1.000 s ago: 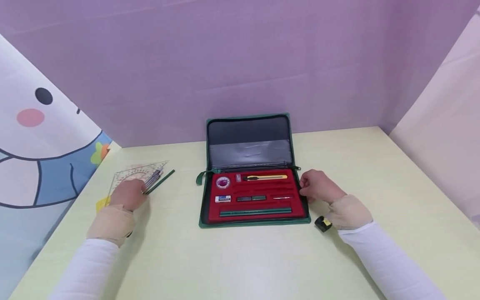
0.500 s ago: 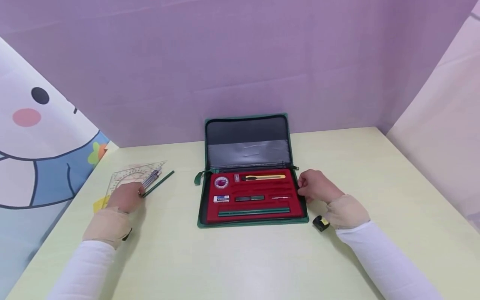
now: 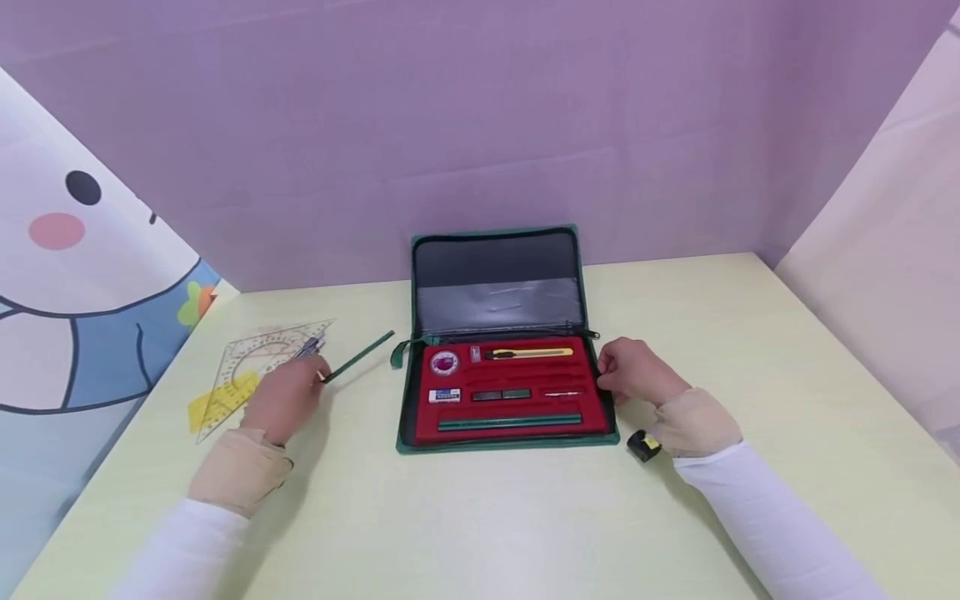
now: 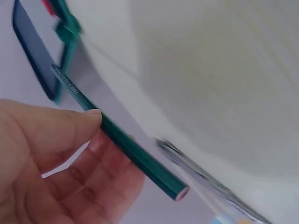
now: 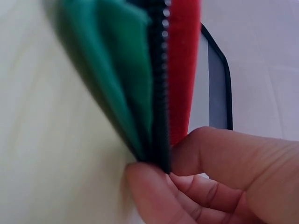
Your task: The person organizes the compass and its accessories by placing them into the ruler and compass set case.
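Note:
My left hand (image 3: 285,402) pinches a dark green pencil (image 3: 362,356) between thumb and fingers, lifted over the left side of the table. In the left wrist view the pencil (image 4: 140,156) slants across the fingertips, its flat pinkish end toward the camera. The green zip case (image 3: 495,304) lies unfolded at the centre. Its red insert holds another green pencil (image 3: 510,422), a yellow cutter (image 3: 531,354), an eraser (image 3: 444,396) and small items. With my right hand (image 3: 641,372) I pinch the case's right edge; the right wrist view shows the zipper (image 5: 160,93) there.
Left of the case lie a clear set square (image 3: 232,354), a yellow plastic template (image 3: 217,404) and a slim silver metal instrument (image 3: 309,346), partly behind the left hand. A small black-and-yellow object (image 3: 643,445) sits beside the right wrist. A purple cloth wall (image 3: 480,125) stands behind.
The left hand has moved right and slightly nearer, carrying the pencil away from the silver instrument and off the set square. More of the yellow template shows. The right hand holds its place.

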`<state>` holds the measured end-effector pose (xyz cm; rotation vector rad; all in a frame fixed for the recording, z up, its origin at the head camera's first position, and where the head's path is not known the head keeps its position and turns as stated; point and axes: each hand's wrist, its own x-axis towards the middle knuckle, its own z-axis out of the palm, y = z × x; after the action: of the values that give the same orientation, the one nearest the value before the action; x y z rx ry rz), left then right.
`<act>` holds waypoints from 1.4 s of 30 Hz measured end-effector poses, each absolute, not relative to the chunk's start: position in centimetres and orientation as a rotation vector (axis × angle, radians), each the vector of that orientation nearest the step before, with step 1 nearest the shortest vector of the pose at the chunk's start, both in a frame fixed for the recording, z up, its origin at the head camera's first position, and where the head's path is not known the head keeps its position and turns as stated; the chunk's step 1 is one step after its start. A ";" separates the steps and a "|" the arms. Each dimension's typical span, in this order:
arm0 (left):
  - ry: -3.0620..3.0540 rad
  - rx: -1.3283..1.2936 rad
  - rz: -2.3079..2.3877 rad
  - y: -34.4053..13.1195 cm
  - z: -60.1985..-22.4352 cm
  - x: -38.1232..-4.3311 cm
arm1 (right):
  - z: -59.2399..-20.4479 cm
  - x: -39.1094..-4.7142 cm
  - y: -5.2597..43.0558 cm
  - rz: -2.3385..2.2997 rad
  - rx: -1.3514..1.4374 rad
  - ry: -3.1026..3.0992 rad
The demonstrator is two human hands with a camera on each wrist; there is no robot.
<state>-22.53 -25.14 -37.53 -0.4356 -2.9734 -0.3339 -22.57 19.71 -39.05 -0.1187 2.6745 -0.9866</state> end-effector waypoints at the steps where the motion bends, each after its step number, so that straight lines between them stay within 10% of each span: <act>1: -2.944 -0.473 -0.325 -24.5 -37.4 -22.3 | -39.0 -22.6 19.7 -0.985 -0.121 2.675; 42: -2.900 -1.014 -0.251 -7.5 -38.6 -19.0 | -38.9 -22.6 19.8 -0.984 -0.144 2.677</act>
<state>-19.00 -7.52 -38.56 -1.0139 -2.9000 -0.2509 -22.61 19.84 -38.88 -0.1441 2.6768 -0.9843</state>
